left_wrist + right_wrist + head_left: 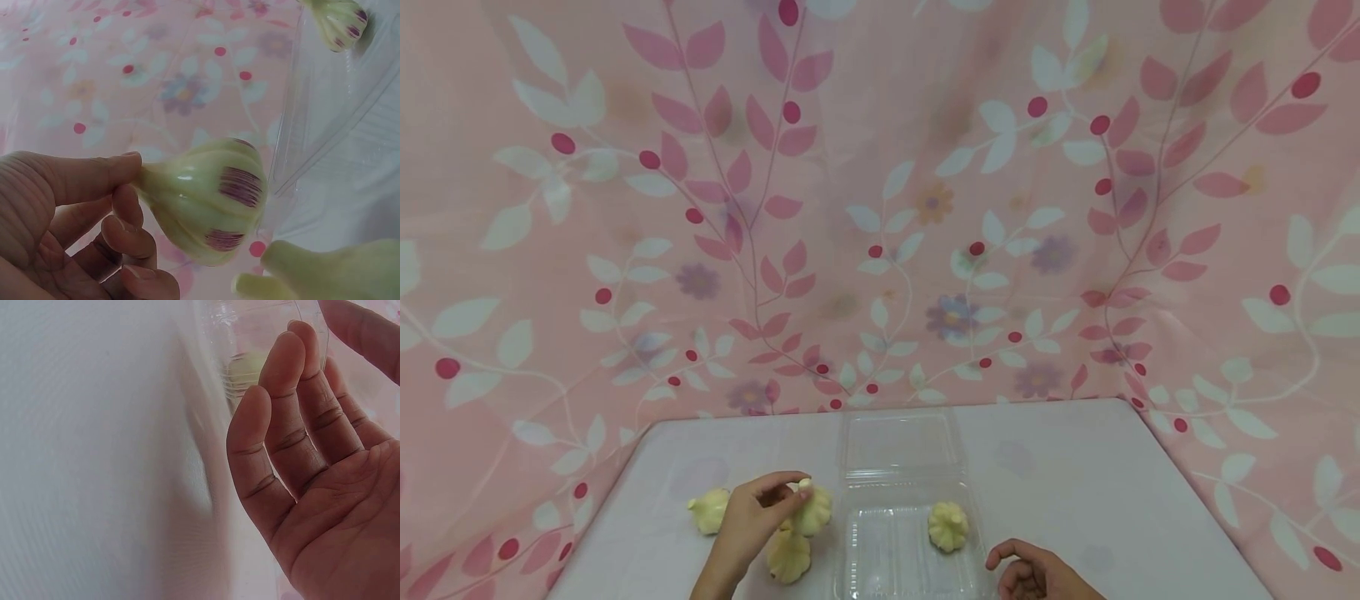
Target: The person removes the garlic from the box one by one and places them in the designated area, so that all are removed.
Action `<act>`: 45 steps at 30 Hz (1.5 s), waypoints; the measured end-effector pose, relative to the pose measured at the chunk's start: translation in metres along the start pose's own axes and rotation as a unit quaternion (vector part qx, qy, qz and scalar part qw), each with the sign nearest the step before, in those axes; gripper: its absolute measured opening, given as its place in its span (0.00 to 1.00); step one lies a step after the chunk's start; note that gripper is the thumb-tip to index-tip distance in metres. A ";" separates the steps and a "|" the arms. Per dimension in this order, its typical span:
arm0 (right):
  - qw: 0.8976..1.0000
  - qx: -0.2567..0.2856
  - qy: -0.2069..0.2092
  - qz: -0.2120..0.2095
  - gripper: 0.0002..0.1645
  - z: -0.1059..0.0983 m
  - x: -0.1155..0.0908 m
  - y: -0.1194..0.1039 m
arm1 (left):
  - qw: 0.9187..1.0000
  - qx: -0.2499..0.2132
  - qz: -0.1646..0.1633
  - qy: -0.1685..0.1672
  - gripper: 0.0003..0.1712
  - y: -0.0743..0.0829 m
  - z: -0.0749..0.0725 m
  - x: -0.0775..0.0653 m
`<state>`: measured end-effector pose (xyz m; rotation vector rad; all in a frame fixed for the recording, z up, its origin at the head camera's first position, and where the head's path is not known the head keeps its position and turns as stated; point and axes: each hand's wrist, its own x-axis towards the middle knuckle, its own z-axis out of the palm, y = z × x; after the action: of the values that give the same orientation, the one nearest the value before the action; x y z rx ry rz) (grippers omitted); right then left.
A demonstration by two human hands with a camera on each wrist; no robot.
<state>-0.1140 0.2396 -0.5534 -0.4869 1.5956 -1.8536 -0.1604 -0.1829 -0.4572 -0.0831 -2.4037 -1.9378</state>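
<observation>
With thumb and fingertips, my left hand (751, 518) pinches the stem of a garlic bulb (815, 512) left of a clear plastic container. The left wrist view shows this pale bulb (209, 200) hanging sideways, streaked with purple. Just below it in the head view lies another garlic bulb (789, 558), and a third garlic bulb (708, 512) is left of the hand. Inside the open clear container (891, 546), a garlic bulb (948, 527) sits at the right side. My right hand (1037, 573) is by the container's right edge, fingers loosely bent, holding nothing.
The container's hinged lid (902, 442) is folded back toward the far table edge. A pale cloth covers the table (1075, 475). Behind it hangs a pink leaf-patterned curtain (880, 208).
</observation>
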 end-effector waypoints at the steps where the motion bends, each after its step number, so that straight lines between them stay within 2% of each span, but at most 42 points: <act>1: 1.000 0.000 0.000 0.000 0.22 0.000 0.000 0.000 | 1.000 0.000 -0.001 0.002 0.13 0.000 -0.001 0.000; 8: 1.000 0.001 -0.002 0.000 0.22 -0.001 0.000 0.000 | 1.000 0.011 0.003 0.028 0.14 -0.004 -0.011 0.000; 20: 1.000 0.003 -0.005 -0.009 0.19 -0.001 0.000 0.000 | 0.998 0.024 -0.023 0.056 0.16 -0.002 -0.023 -0.002; 25: 1.000 0.009 -0.007 -0.009 0.21 0.000 0.001 -0.001 | 0.996 0.042 -0.044 0.061 0.18 -0.001 -0.029 -0.003; 37: 1.000 0.005 -0.007 -0.008 0.21 -0.001 0.001 -0.001 | 0.994 0.075 -0.042 0.074 0.17 -0.008 -0.042 -0.007; 45: 1.000 -0.003 0.001 -0.004 0.21 -0.001 0.001 0.000 | 0.992 0.078 -0.070 0.074 0.18 -0.012 -0.048 -0.009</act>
<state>-0.1151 0.2397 -0.5535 -0.4948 1.6039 -1.8573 -0.1522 -0.2323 -0.4591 0.2324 -2.5105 -1.7303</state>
